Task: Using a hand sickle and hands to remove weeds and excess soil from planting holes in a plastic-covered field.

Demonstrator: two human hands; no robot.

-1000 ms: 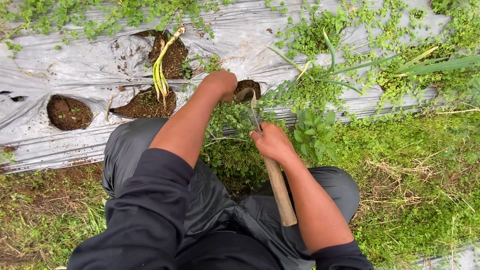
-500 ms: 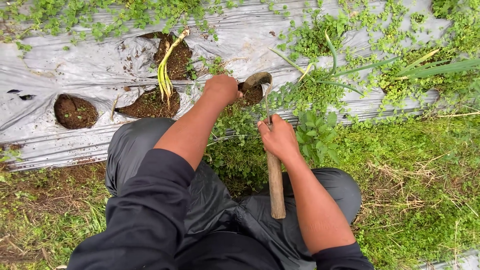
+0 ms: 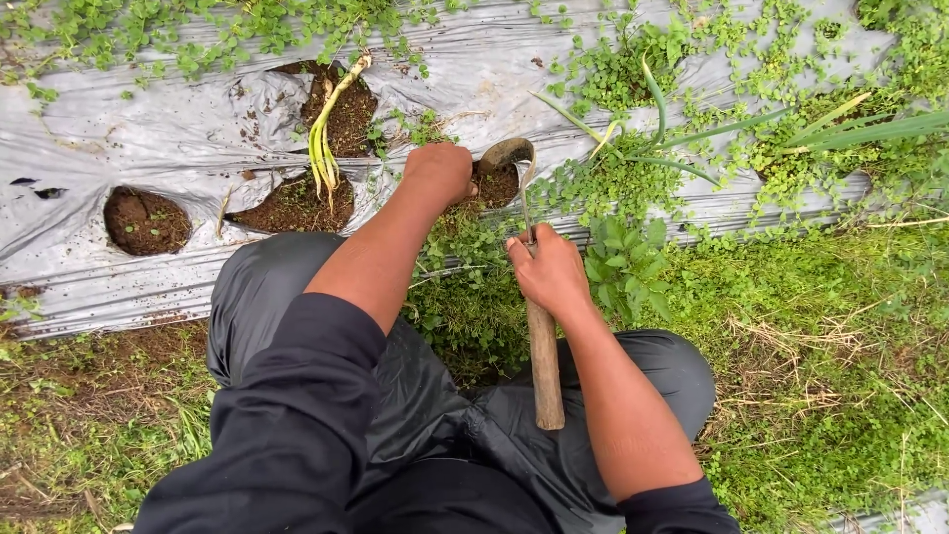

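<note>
My right hand grips a small hand hoe by its wooden handle, near where the handle meets the metal neck. Its curved blade sits at a soil hole in the grey plastic mulch sheet. My left hand is closed in a fist at the left edge of that same hole, beside the blade. Whether it holds weeds is hidden. A pulled yellow-green seedling lies across soil to the left.
Two more soil holes open in the sheet on the left. Green weeds grow thick between my knees and over the sheet's right part. Long-leaved plants stand at upper right. Grass and bare earth lie on both sides.
The hoe's blade has gone forward and up to the hole, and my right hand has slid with it. My left fist stayed at the hole.
</note>
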